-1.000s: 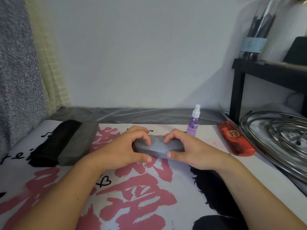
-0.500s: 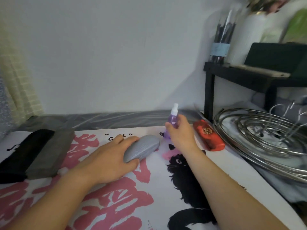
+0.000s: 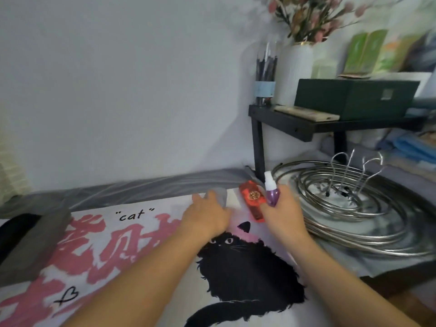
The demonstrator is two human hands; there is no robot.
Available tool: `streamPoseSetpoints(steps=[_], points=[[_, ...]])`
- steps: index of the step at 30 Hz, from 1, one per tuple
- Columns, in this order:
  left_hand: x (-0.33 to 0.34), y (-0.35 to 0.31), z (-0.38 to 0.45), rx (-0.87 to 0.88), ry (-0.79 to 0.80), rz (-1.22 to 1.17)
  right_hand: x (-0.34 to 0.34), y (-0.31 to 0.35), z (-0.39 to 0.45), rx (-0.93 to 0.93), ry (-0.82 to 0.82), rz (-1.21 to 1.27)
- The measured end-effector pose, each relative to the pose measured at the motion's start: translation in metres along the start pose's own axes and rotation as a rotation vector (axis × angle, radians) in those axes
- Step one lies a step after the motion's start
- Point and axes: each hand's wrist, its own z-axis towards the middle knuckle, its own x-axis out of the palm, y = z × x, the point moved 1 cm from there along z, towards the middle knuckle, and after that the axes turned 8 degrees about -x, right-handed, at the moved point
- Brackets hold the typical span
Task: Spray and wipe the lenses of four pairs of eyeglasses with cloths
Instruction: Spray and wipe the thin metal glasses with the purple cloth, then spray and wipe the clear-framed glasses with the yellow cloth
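Note:
My right hand (image 3: 282, 214) grips the small purple spray bottle (image 3: 270, 193) with its white nozzle upright, just right of the red glasses case (image 3: 251, 201). My left hand (image 3: 205, 217) lies over the grey glasses case (image 3: 220, 194), which sits at the far edge of the mat next to the red case; only the grey case's far end shows past my fingers. A dark grey case (image 3: 35, 246) and a black case (image 3: 11, 232) lie side by side at the left. No eyeglasses or cloths are visible.
A printed mat (image 3: 132, 256) with a black cat and pink lettering covers the table. A coiled metal rack with hooks (image 3: 354, 204) lies at the right. Behind it stands a black shelf (image 3: 306, 128) with a dark box, a vase and a brush jar.
My left hand slid the grey case to the far right beside the red case. My right hand took the spray bottle and carried it right of the red case. The view turned right.

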Motion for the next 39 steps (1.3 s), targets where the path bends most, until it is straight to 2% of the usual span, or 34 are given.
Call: streamPoseSetpoints(steps=[4,7,12,16,18,20,23,28,31,35,39], points=[[0.019,-0.052,0.013,-0.042,-0.038,-0.087,-0.002,-0.016,-0.012,-0.045,-0.035,-0.02],[0.025,-0.065,0.019,0.023,0.004,-0.073,-0.002,-0.019,-0.011,-0.055,-0.028,-0.097],[0.02,-0.048,0.025,0.194,0.038,-0.044,-0.005,-0.016,-0.017,-0.157,0.036,-0.286],[0.002,-0.021,0.007,0.252,0.065,-0.185,-0.003,-0.012,-0.022,-0.275,0.072,-0.4],[-0.009,0.007,-0.013,0.255,0.036,-0.151,-0.005,-0.007,-0.027,-0.331,0.053,-0.415],[-0.019,0.048,-0.036,0.242,0.001,-0.097,-0.002,0.006,-0.033,-0.347,0.071,-0.332],[-0.035,0.119,-0.066,0.175,-0.087,-0.09,0.027,0.04,-0.037,-0.213,0.214,0.009],[-0.071,0.234,-0.089,-0.212,-0.495,0.238,0.104,0.109,-0.056,-0.088,0.571,0.395],[-0.078,0.281,-0.089,-0.426,-0.536,0.28,0.145,0.133,-0.068,-0.084,0.635,0.407],[-0.075,0.291,-0.081,-0.419,-0.598,0.262,0.192,0.159,-0.082,-0.123,0.675,0.427],[-0.073,0.292,-0.082,-0.321,-0.625,0.211,0.226,0.176,-0.088,-0.219,0.609,0.375]])
